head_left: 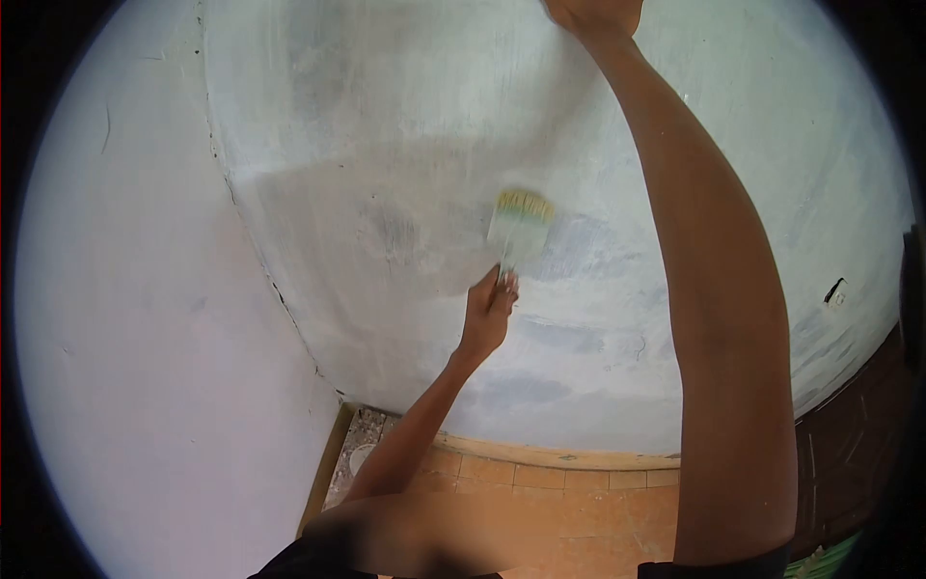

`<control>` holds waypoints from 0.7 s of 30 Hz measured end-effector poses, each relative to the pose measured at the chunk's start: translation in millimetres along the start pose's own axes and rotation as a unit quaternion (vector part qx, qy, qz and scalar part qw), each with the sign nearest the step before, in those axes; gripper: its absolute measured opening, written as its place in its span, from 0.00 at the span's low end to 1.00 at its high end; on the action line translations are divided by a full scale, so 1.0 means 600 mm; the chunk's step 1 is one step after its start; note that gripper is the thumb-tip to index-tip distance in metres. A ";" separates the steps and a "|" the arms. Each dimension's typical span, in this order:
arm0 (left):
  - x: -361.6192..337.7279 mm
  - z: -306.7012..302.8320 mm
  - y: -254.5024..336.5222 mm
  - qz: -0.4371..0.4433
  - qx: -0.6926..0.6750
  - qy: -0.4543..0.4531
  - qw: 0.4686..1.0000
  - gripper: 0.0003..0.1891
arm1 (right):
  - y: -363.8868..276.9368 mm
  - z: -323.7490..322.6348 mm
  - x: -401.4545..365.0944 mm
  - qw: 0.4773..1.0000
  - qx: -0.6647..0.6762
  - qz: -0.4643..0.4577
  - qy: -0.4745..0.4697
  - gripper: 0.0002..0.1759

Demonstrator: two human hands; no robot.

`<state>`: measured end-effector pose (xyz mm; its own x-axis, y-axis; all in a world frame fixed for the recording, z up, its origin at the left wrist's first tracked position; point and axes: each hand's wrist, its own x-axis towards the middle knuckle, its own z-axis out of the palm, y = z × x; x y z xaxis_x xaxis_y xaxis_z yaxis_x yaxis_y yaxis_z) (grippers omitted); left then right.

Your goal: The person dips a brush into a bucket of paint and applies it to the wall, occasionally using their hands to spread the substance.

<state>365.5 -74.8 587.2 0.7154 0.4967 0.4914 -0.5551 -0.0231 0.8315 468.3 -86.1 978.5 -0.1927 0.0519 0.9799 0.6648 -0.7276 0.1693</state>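
Observation:
My left hand (pixel 489 307) is closed around the handle of a wide paintbrush (pixel 521 227). The brush points upward, its yellowish bristles over the middle of the patchy white wall (pixel 415 232) in front of me. White smears show near my fingertips. My right arm reaches high up the same wall. Only the lower part of my right hand (pixel 595 13) shows at the top edge, and its fingers are out of the picture.
A plain side wall (pixel 145 318) meets the front wall at a cracked corner on the left. Orange floor tiles (pixel 521 480) lie below. A small white wall socket (pixel 837 293) is at the right, above a dark panelled surface (pixel 854 444).

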 end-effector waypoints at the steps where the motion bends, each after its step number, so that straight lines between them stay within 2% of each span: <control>1: 0.016 0.010 0.016 0.015 -0.006 -0.003 1.000 0.13 | -0.001 0.000 -0.001 1.000 -0.002 -0.002 0.004 0.39; 2: 0.028 0.021 0.040 -0.015 0.002 -0.006 1.000 0.14 | 0.001 0.003 0.000 1.000 -0.004 -0.004 0.008 0.39; 5: 0.033 0.022 -0.008 0.017 0.015 0.007 1.000 0.13 | 0.002 0.005 -0.005 1.000 -0.005 -0.008 0.008 0.38; 6: 0.023 0.017 -0.024 -0.005 -0.004 0.015 1.000 0.13 | 0.003 0.005 -0.002 1.000 -0.005 -0.009 0.009 0.38; 8: -0.030 0.001 -0.060 -0.051 -0.041 0.029 0.997 0.13 | 0.005 0.011 0.003 1.000 -0.016 -0.010 0.019 0.38; 11: -0.083 -0.024 -0.103 -0.054 0.009 0.027 0.998 0.13 | 0.005 0.008 -0.003 1.000 -0.012 -0.006 0.009 0.38; 14: -0.058 0.002 -0.057 0.008 0.006 0.030 1.000 0.13 | 0.004 0.005 -0.003 1.000 -0.004 0.000 0.002 0.38; 17: 0.005 0.029 0.012 0.002 0.028 0.003 1.000 0.12 | 0.001 -0.005 -0.003 1.000 0.001 0.004 -0.013 0.38; 21: 0.008 0.019 -0.042 -0.032 0.001 0.015 0.999 0.11 | 0.005 0.004 -0.005 1.000 0.012 -0.003 0.004 0.38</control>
<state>387.8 -81.8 571.4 0.7356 0.5238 0.4295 -0.5084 0.0079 0.8611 472.8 -86.6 976.3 -0.2015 0.0504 0.9782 0.6814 -0.7102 0.1770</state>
